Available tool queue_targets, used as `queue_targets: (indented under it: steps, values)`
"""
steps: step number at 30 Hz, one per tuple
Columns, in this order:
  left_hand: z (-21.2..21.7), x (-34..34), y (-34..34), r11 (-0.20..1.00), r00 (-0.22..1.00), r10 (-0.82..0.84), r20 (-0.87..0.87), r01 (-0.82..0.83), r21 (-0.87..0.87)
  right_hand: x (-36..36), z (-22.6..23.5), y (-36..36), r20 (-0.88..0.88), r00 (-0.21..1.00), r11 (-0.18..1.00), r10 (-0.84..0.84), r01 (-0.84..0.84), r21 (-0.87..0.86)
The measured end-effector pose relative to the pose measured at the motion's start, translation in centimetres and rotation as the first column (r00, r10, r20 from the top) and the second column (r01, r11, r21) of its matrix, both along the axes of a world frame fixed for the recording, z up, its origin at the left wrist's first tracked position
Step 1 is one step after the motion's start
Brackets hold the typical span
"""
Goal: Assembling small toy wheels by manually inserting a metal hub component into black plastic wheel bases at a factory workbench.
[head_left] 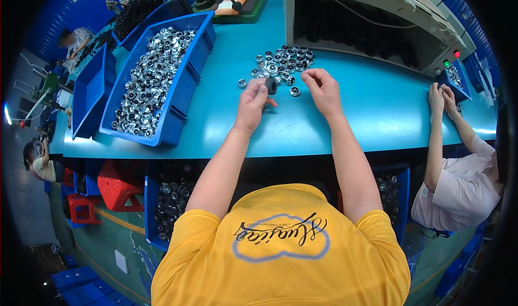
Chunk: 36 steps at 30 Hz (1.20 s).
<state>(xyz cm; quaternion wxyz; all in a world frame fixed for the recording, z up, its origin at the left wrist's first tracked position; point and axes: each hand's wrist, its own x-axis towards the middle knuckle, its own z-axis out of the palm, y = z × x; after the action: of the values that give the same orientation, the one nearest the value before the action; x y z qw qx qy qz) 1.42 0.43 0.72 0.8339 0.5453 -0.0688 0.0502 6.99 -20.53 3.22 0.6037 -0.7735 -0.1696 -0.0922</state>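
Note:
My left hand [252, 106] is closed around a black round wheel-like piece [271, 86] with a hole in its middle, held upright above the table. To its right, my right hand [325, 93] is raised with thumb and fingertips pinched together; whatever they hold, if anything, is too small to make out. Just beyond both hands lies a loose pile of small shiny silver parts with dark centres [286, 60]. One single silver part [294, 91] sits between my hands, and another [242, 83] lies by the left hand's knuckles.
A long blue bin [190, 87] heaped with silver parts stands at left, beside another blue bin [81, 98]. Behind the pile is a cream machine housing [290, 20] with a dark opening. A co-worker's hands [442, 101] work at right. Bins of black wheels [171, 198] stand below the table [237, 136].

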Motion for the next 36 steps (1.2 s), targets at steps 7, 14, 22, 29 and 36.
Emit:
queue_targets:
  steps: [7,14,22,29,36]
  values:
    - [0.1,0.1,0.6,0.985,0.998,-0.064,0.002,0.063,-0.158,-1.2,0.3,0.2,0.160,0.987,0.814,0.021,0.075,-0.576]
    - [-0.5,0.3,0.5,0.990,0.996,-0.084,-0.010,0.082,-0.110,-1.2,-0.2,1.5,0.099,0.986,0.988,0.137,-0.129,-0.087]
    - [-0.9,0.3,-0.3,0.995,0.998,-0.027,0.059,0.022,0.093,-2.1,0.7,2.3,0.065,0.985,0.986,0.159,-0.162,0.047]
    - [-0.3,0.1,-0.4,0.995,0.998,-0.060,0.000,0.060,0.084,-2.1,0.1,2.3,0.152,0.978,0.990,0.144,-0.144,-0.010]
    - [-0.4,-0.1,-0.5,0.990,0.996,-0.085,-0.028,0.087,0.109,-2.7,0.6,2.6,0.258,0.958,0.991,0.126,-0.110,-0.075]
